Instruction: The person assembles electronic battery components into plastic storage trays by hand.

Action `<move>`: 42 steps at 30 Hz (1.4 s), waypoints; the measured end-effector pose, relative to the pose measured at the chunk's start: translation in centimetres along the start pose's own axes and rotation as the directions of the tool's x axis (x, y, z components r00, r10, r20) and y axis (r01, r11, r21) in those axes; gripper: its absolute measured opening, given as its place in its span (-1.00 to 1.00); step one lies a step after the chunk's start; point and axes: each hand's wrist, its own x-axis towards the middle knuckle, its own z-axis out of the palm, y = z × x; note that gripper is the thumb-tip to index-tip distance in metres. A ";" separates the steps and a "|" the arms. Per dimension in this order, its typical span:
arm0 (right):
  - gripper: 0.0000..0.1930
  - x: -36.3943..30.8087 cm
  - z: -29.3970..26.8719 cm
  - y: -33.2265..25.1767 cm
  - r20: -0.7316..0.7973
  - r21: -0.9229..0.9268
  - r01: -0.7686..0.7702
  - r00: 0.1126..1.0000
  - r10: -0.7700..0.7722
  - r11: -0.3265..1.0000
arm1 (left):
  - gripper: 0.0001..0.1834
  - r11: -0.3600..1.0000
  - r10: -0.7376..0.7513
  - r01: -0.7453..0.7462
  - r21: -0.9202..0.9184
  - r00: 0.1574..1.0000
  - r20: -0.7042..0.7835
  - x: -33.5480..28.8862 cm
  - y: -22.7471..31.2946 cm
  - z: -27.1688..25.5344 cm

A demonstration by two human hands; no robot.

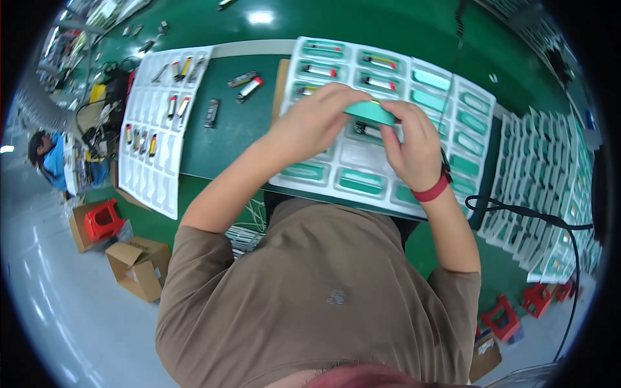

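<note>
Green piece in 2 hands' fingers

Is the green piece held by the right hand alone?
No, the left hand and the right hand both hold the green piece above the white tray.

Matt cloth shirt, smooth plstc tray

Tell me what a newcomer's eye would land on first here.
Probably the small green curved piece held between the left hand and right hand, above the wide white tray with green-lined compartments. Next, perhaps, the long row of nested white trays at far right, then the red wristband on the right wrist.
</note>
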 end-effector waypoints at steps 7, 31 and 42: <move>-0.85 -4.9 -1.8 -1.5 0.328 -0.088 -0.114 0.935 0.137 0.990 | -0.66 0.930 -0.268 0.332 0.156 0.905 -0.329 -4.3 -2.8 -6.1; -0.81 -5.0 -5.7 -0.3 0.064 0.223 -0.278 0.961 0.271 0.934 | -0.74 0.986 0.072 -0.071 0.154 0.997 -0.002 -4.1 3.5 2.6; -0.76 -6.5 -5.7 -1.3 0.156 0.789 -0.420 0.842 0.516 0.448 | -0.66 0.964 -0.165 0.198 -0.175 0.968 0.191 -3.1 3.6 1.4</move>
